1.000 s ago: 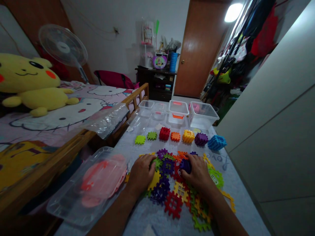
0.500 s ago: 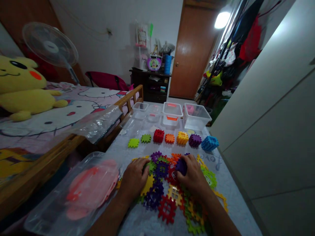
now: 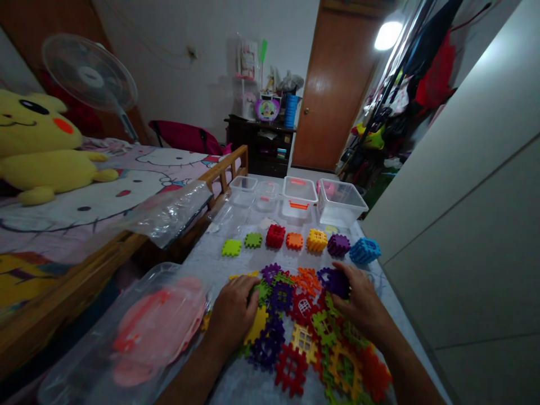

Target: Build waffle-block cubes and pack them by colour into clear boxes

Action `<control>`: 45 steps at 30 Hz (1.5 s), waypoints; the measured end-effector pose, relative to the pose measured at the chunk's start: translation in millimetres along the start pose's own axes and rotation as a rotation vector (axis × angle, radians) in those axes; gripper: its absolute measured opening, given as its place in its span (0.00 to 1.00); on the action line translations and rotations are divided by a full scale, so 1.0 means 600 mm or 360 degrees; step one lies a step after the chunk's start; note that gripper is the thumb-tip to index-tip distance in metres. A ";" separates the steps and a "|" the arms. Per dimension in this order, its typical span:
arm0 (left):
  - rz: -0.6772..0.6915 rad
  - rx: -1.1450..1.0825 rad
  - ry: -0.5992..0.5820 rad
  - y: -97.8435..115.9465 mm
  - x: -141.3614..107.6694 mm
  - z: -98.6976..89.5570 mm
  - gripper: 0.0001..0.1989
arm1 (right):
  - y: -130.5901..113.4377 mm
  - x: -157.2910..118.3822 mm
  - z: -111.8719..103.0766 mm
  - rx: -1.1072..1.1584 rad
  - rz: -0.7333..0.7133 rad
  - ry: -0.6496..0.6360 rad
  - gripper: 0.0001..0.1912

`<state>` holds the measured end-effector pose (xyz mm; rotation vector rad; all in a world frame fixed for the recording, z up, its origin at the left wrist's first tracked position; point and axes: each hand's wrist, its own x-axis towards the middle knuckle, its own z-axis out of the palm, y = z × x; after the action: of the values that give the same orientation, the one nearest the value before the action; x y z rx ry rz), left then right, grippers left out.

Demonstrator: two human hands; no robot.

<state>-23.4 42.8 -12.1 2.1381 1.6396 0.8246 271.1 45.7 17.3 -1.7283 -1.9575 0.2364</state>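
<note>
My right hand (image 3: 360,298) grips a dark purple interlocking plastic tile (image 3: 334,281) at the right side of the pile, thumb below and fingers over its edge. My left hand (image 3: 236,309) rests on the pile's left side, thumb and fingers apart, beside a green tile (image 3: 264,291) and a yellow tile (image 3: 258,323). Between the hands lie a dark purple window tile (image 3: 280,296), a red window tile (image 3: 304,307) and an orange tile (image 3: 307,281). Closer to me are a yellow window tile (image 3: 304,341) and a red one (image 3: 291,369).
Behind the pile stands a row of tiles sorted by colour, including a red stack (image 3: 275,236), a yellow stack (image 3: 316,241), a purple stack (image 3: 338,245) and a blue stack (image 3: 365,251). Clear plastic boxes (image 3: 341,211) stand farther back. A clear lid (image 3: 101,315) lies at left.
My right hand has moved right and slightly away from me with the purple tile, uncovering red and green tiles. My left hand stays at the pile's left side. The view has shifted slightly.
</note>
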 end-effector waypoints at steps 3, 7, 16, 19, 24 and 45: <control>0.0011 0.0004 0.0015 0.000 0.001 0.001 0.11 | 0.027 0.022 -0.024 -0.0106 -0.0044 0.0003 0.29; 0.0005 -0.0004 0.0018 0.001 0.000 0.000 0.11 | 0.063 0.061 -0.050 -0.0266 -0.0084 -0.0020 0.28; -0.0003 -0.0009 0.0025 0.003 0.001 -0.001 0.11 | 0.072 0.126 -0.078 -0.0444 -0.0129 -0.0039 0.30; 0.0016 -0.0012 0.0050 0.001 0.000 0.000 0.11 | 0.069 0.112 -0.071 -0.0324 -0.0174 -0.0124 0.31; 0.0040 -0.0009 0.0076 -0.001 -0.001 0.003 0.11 | 0.075 0.071 -0.046 -0.0184 -0.0254 -0.0218 0.30; 0.0040 0.0046 0.0103 -0.009 -0.008 0.009 0.10 | 0.109 0.176 -0.077 -0.0453 -0.0178 -0.0125 0.34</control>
<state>-24.9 40.4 -20.4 2.1774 1.6689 0.8918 344.6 149.6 54.3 -1.7972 -2.2257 -0.0163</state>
